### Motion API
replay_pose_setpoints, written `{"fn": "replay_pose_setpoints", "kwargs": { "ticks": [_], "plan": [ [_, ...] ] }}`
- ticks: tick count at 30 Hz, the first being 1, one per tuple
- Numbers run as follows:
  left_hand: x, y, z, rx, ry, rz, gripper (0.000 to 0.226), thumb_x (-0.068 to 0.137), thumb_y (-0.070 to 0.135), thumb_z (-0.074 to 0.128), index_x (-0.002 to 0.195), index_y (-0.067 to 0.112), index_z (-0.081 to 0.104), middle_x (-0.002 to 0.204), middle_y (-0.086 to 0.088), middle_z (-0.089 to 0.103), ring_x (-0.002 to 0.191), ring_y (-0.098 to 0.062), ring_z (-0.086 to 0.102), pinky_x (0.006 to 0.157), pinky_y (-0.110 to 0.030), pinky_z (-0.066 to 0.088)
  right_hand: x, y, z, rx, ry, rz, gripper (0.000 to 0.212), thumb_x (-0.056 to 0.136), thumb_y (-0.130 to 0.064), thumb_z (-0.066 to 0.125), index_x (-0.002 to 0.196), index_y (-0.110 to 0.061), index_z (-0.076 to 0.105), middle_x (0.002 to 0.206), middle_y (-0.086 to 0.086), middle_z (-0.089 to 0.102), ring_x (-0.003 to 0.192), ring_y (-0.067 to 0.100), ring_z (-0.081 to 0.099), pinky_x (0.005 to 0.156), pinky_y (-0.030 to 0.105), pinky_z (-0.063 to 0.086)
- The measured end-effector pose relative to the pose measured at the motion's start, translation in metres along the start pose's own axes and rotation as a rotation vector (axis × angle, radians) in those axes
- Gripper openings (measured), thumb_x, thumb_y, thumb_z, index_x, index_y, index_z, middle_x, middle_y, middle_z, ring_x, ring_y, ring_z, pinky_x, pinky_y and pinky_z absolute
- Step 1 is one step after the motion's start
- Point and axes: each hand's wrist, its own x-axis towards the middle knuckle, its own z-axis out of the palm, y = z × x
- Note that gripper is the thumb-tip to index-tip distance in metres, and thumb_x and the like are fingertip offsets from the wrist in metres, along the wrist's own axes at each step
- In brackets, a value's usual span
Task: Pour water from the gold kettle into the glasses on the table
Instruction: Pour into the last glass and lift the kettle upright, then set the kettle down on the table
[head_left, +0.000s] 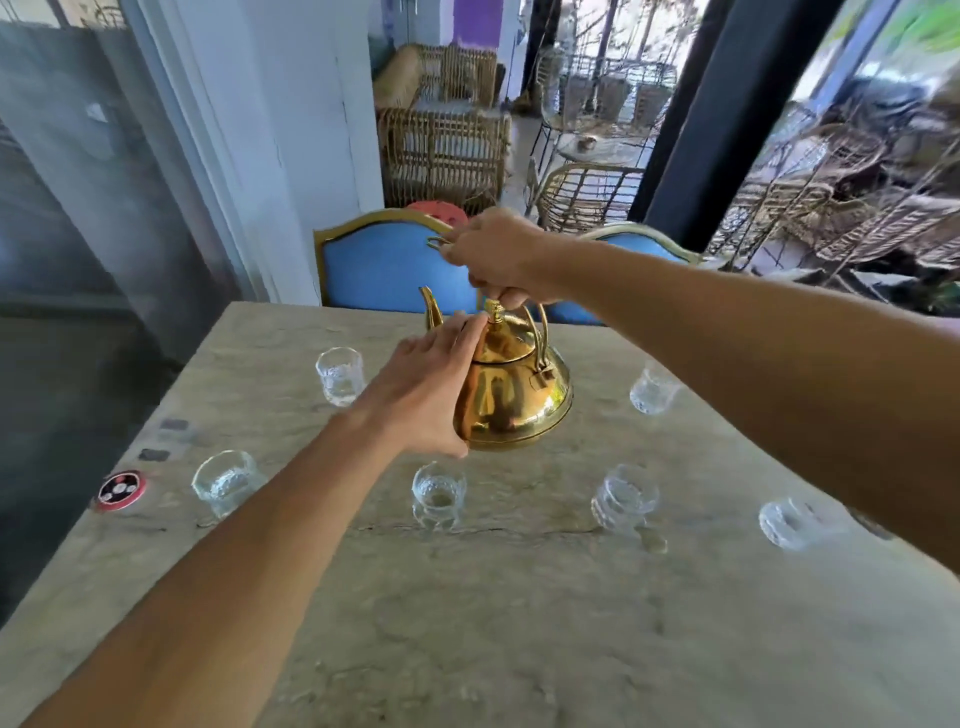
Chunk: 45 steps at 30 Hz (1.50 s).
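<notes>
The gold kettle (511, 400) stands upright on the marble table (519, 623), spout (431, 306) pointing away to the left. My right hand (498, 257) grips the top of its arched handle from above. My left hand (423, 389) lies with straight fingers against the kettle's left side, fingertips near the lid knob. Several small clear glasses stand around it: one far left (340, 375), one far right (653, 388), and a near row at the left (224, 480), the centre (439, 493), the right (623, 499) and the far right (787, 522).
A round red and black disc (121, 489) lies near the table's left edge. Two blue chairs with gold frames (379, 265) stand behind the far edge. Wicker furniture fills the room beyond. A white pillar rises at the back left.
</notes>
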Motion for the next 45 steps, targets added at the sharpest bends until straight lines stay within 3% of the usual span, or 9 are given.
{"fn": "replay_pose_setpoints", "kwargs": {
  "ticks": [5,10,15,17,20,24,28,36,45],
  "plan": [
    [-0.001,0.077,-0.018,0.043,-0.02,0.101,0.159,0.057,0.055,0.097,0.164,0.017,-0.015,0.173,-0.009,0.001,0.157,-0.03,0.018,0.127,-0.041,0.016,-0.07,0.042,-0.048,0.1,0.137,0.067,0.035,0.094,-0.017,0.051,0.122,0.0,0.062,0.068,0.003,0.052,0.043,0.01,0.046,0.032,0.016,0.039],
    [-0.001,0.171,-0.019,0.059,-0.019,0.244,0.158,0.059,0.057,0.096,0.165,0.016,-0.014,0.173,-0.011,0.0,0.158,-0.029,0.015,0.127,-0.041,0.012,-0.162,0.091,-0.093,0.159,0.16,0.113,0.018,0.099,-0.005,0.042,0.087,-0.016,0.051,0.06,0.0,0.039,0.038,0.004,0.035,0.032,0.015,0.03],
    [0.003,0.27,-0.005,0.069,0.0,0.345,0.16,0.053,0.063,0.095,0.165,0.015,-0.009,0.172,-0.013,0.006,0.158,-0.029,0.017,0.126,-0.043,0.014,-0.251,0.155,-0.134,0.212,0.171,0.17,0.024,0.098,-0.001,0.04,0.11,-0.008,0.059,0.056,0.0,0.039,0.037,0.008,0.035,0.036,0.019,0.027],
    [0.002,0.312,0.004,0.086,-0.012,0.367,0.16,0.054,0.062,0.096,0.165,0.016,-0.009,0.172,-0.014,0.007,0.157,-0.03,0.018,0.125,-0.044,0.016,-0.283,0.182,-0.146,0.228,0.178,0.166,0.012,0.098,-0.011,0.045,0.098,-0.012,0.058,0.063,0.0,0.045,0.042,0.008,0.041,0.036,0.018,0.034],
    [0.001,0.369,0.025,0.087,-0.036,0.398,0.16,0.053,0.06,0.097,0.165,0.016,-0.009,0.172,-0.013,0.007,0.156,-0.031,0.02,0.126,-0.045,0.016,-0.328,0.231,-0.161,0.349,0.262,0.24,0.015,0.095,-0.012,0.052,0.08,-0.015,0.048,0.059,0.003,0.039,0.034,0.009,0.032,0.036,0.017,0.026],
    [-0.003,0.432,0.065,0.04,-0.065,0.444,0.158,0.055,0.054,0.098,0.166,0.016,-0.008,0.174,-0.01,0.001,0.158,-0.029,0.015,0.126,-0.043,0.015,-0.381,0.291,-0.16,0.338,0.295,0.254,0.012,0.096,-0.021,0.051,0.097,-0.011,0.057,0.061,0.001,0.046,0.038,0.007,0.041,0.033,0.016,0.035],
    [-0.005,0.479,0.113,-0.011,-0.107,0.44,0.155,0.054,0.058,0.096,0.167,0.019,-0.002,0.174,-0.007,0.007,0.158,-0.029,0.019,0.126,-0.046,0.024,-0.414,0.348,-0.142,0.347,0.356,0.321,0.01,0.094,-0.018,0.052,0.093,-0.013,0.061,0.061,0.001,0.047,0.043,0.012,0.042,0.036,0.019,0.034],
    [-0.009,0.548,0.175,-0.319,-0.199,0.294,0.094,0.075,0.056,0.084,0.151,0.026,0.037,0.155,-0.001,0.04,0.141,-0.026,0.044,0.113,-0.053,0.041,-0.453,0.421,-0.099,0.602,0.478,0.471,0.018,0.093,-0.014,0.052,0.087,-0.003,0.065,0.063,0.009,0.041,0.043,0.017,0.035,0.038,0.021,0.025],
    [-0.006,0.581,0.221,-0.36,-0.24,0.175,0.058,0.095,0.044,0.069,0.143,0.02,0.045,0.148,-0.004,0.047,0.137,-0.028,0.045,0.112,-0.054,0.042,-0.47,0.462,-0.075,0.655,0.515,0.532,0.022,0.098,-0.019,0.051,0.113,-0.017,0.067,0.063,0.0,0.054,0.047,0.012,0.041,0.041,0.024,0.033]
  ]
}}
